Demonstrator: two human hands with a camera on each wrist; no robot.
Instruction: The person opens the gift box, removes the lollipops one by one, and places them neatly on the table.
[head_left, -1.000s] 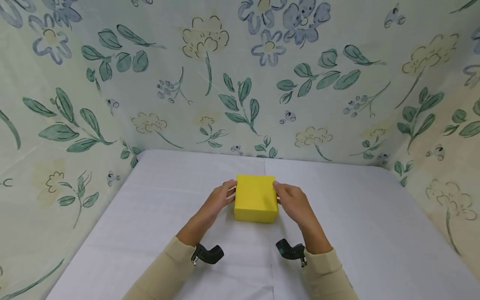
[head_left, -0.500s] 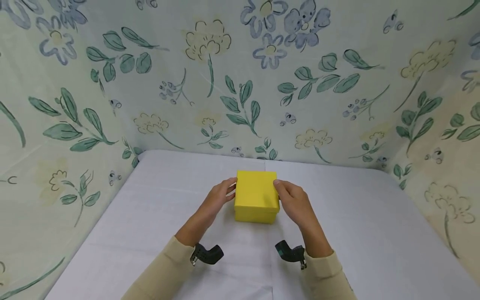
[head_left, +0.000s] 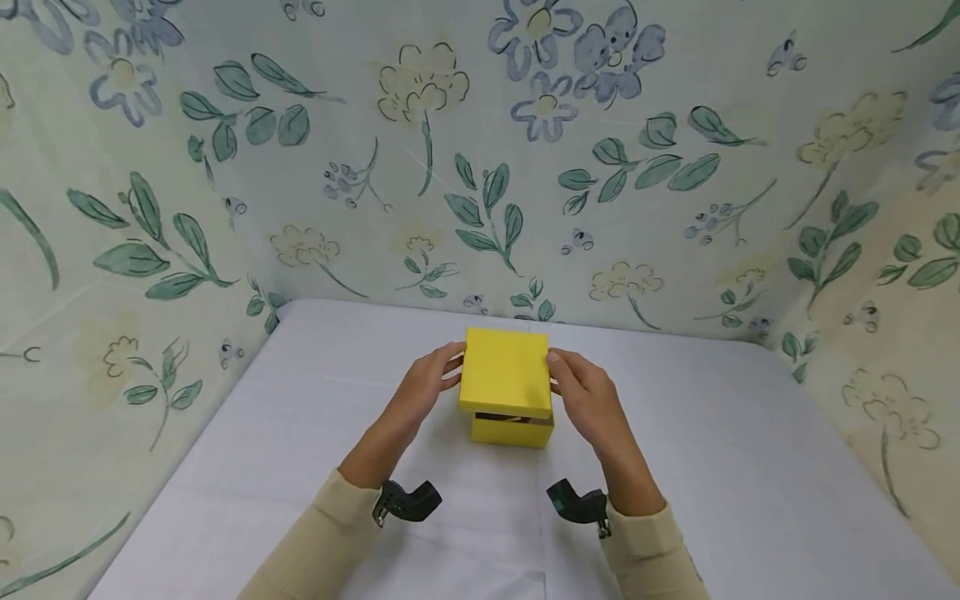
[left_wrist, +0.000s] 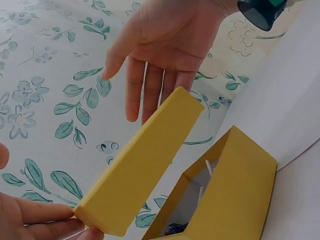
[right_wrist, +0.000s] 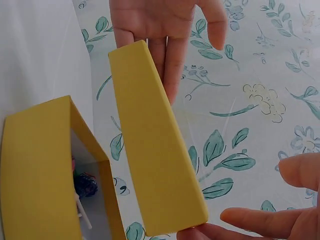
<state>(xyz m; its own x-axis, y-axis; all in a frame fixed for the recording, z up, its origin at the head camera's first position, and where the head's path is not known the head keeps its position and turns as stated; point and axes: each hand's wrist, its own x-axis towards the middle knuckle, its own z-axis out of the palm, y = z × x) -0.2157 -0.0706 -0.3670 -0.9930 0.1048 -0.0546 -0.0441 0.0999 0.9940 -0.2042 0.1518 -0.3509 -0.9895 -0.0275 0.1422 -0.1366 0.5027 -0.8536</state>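
Note:
A yellow box lid [head_left: 506, 371] is raised and tilted above its yellow box [head_left: 512, 432], which stands on the table. My left hand [head_left: 420, 387] touches the lid's left side with nearly straight fingers. Along the opposite side, the fingers of my right hand [head_left: 588, 400] support it, the thumb by its edge. Both wrist views show the lid apart from the box, carried between the two hands. Inside the box, the right wrist view shows a dark, shiny wrapped ball [right_wrist: 86, 185] and a white stick [right_wrist: 84, 215], which look like a lollipop. Other contents are mostly hidden.
A white cloth [head_left: 337, 358] covers the table. Floral fabric [head_left: 420, 208] hangs as walls at the back and on both sides. Each wrist wears a black camera mount, such as the left one [head_left: 408, 502].
The lid has risen off the box and shifted slightly left and back, uncovering a dark gap at the front. Both hands have moved up with it, while the box stays in place.

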